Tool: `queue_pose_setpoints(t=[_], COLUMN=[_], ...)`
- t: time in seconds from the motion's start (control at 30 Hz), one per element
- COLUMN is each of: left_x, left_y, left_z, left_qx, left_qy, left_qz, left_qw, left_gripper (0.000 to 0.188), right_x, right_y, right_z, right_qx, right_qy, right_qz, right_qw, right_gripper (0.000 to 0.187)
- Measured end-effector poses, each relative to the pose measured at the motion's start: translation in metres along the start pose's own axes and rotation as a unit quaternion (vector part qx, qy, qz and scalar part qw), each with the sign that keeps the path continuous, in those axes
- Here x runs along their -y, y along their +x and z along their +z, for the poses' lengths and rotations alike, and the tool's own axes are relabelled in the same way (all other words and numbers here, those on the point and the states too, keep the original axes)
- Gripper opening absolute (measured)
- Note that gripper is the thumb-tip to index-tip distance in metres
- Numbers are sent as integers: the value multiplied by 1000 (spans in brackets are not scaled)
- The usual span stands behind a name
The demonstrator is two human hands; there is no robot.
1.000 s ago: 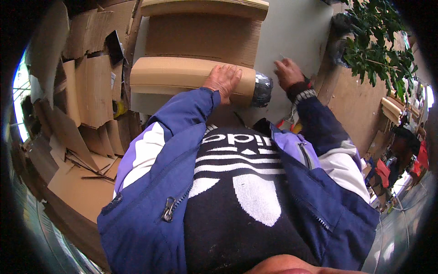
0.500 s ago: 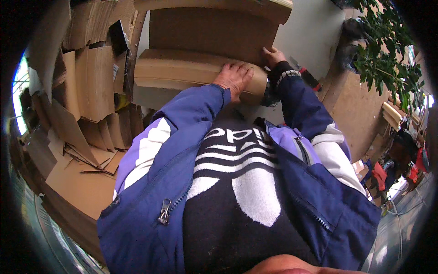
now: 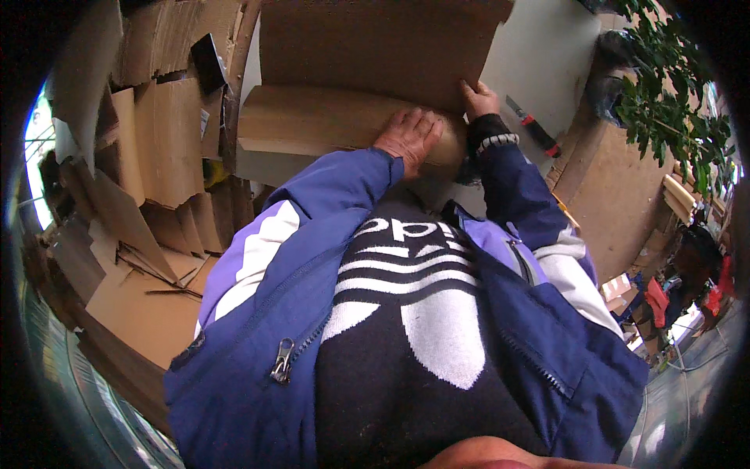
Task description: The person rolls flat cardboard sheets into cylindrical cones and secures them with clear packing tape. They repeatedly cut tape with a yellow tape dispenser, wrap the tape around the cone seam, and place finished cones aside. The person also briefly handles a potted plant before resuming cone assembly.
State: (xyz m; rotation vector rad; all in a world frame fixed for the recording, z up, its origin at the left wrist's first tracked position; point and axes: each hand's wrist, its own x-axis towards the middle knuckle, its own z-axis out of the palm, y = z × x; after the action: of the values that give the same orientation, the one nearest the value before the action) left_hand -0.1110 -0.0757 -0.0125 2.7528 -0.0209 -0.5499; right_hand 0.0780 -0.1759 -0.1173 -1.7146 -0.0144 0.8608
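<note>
A brown cardboard piece point(image 3: 375, 55) lies across the pale tabletop in front of me. Its near part is a raised, folded section point(image 3: 312, 117) with a rounded top. On the right end of this fold rests my left hand point(image 3: 410, 141), palm down with its fingers spread and flat. My right hand point(image 3: 480, 102) grips the cardboard's right edge, thumb on top; its other fingers are partly hidden. Just right of that wrist lies a red and black utility knife point(image 3: 539, 135), its blade pointing away from me.
Stacks of folded cardboard point(image 3: 168, 141) lean at the left, with a dark flat object point(image 3: 208, 62) among them. A leafy plant point(image 3: 672, 102) hangs over the right side, near a brown board point(image 3: 617, 187). The pale tabletop point(image 3: 547, 55) shows behind the knife.
The cardboard's far curled part has moved away, mostly out of view, so the sheet looks flatter. My right hand has shifted slightly right along with its edge. More of the knife shows.
</note>
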Motion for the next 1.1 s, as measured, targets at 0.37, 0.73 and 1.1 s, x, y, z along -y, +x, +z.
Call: queue_pose_setpoints(t=[0.37,0.73,1.1], left_x=[-3,-6,-1], left_y=[-5,-13,-10], left_z=[14,12,0], left_qx=[-7,-93,-67], left_qy=[4,-22,-52], left_qz=[11,38,36], left_qw=[1000,995,996], left_gripper=[93,81,107], right_x=[-38,-1,36], right_y=[43,-7,-25], right_z=[-21,-2,-175], right_qx=[184,40,-54], right_qy=[73,-29,-716], right_qz=[97,76,20], right_qw=[975,996,696], right_gripper=[32,37,57])
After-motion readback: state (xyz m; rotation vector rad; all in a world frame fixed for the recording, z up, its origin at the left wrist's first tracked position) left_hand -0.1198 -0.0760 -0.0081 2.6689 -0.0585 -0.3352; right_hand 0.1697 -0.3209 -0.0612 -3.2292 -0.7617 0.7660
